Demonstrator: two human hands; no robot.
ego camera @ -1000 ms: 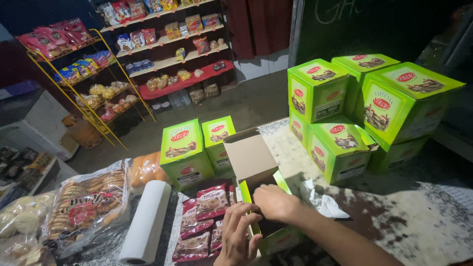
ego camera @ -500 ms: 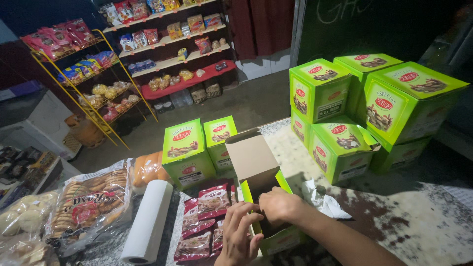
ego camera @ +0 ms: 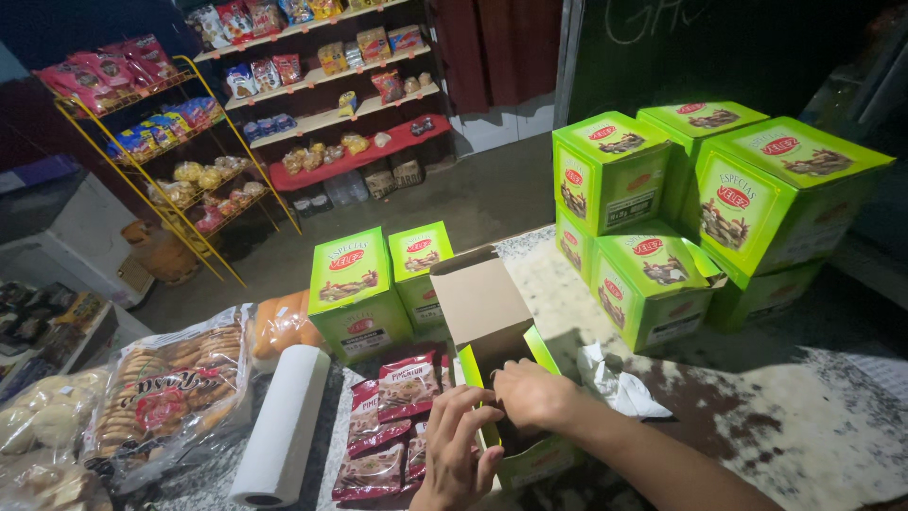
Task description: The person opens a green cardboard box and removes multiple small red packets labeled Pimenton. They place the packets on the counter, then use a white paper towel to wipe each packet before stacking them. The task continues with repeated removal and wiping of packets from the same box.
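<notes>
The open green box (ego camera: 515, 416) sits on the speckled counter (ego camera: 804, 416) beside red snack packets (ego camera: 407, 385). The right hand (ego camera: 530, 393) reaches inside, its grip hidden; the left hand (ego camera: 459, 454) clasps the box's near wall. Steadying that wall firmly should keep the carton from tipping.

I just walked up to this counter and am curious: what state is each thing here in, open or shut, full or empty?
Open box: lid flap up, standing on the counter.
Left hand: gripping the box's near wall.
Right hand: reaching into the box; what it holds is hidden.
Green boxes: shut, stacked.
Red packets: sealed, lying flat.
Paper roll: rolled up, lying on its side.
Biscuit bag: sealed, full.
</notes>
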